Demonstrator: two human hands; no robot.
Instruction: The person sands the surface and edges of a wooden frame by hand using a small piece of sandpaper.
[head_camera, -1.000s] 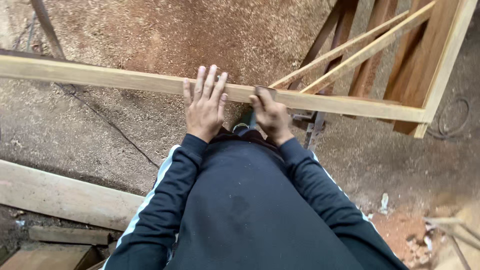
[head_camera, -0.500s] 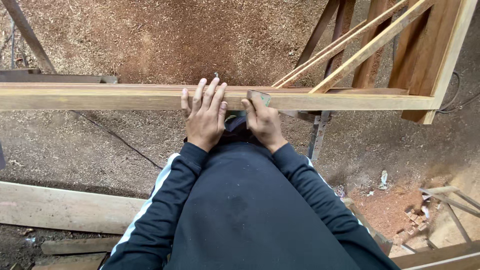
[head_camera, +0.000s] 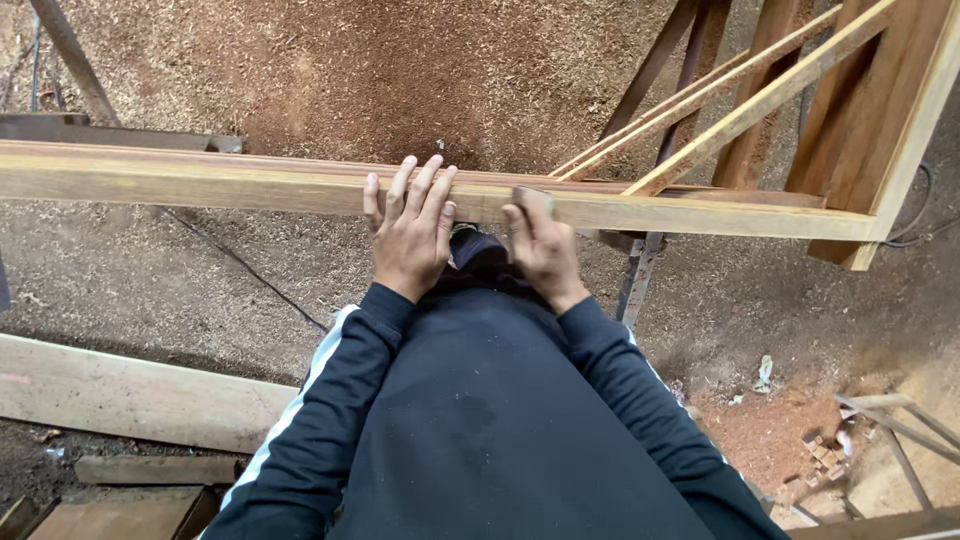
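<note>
A long pale wooden rail (head_camera: 200, 182) of a frame runs across the view at waist height. My left hand (head_camera: 408, 232) lies flat on the rail's top and near face with its fingers spread, holding nothing. Just to the right of it, my right hand (head_camera: 545, 252) presses a small brown sanding pad (head_camera: 534, 199) against the rail's near face. Thin diagonal slats (head_camera: 740, 105) rise from the rail toward the upper right, where they meet the frame's upright side (head_camera: 905, 150).
Sawdust covers the ground (head_camera: 380, 70). A wide plank (head_camera: 120, 395) lies at the lower left with shorter boards below it. A metal stand leg (head_camera: 636, 280) is under the rail. A dark cable (head_camera: 240, 265) crosses the ground. Wood scraps (head_camera: 830, 450) lie at the lower right.
The view has shifted, so the rail now looks nearly level and sits lower in the picture. Both hands stay on the rail; my right hand has slid slightly along it.
</note>
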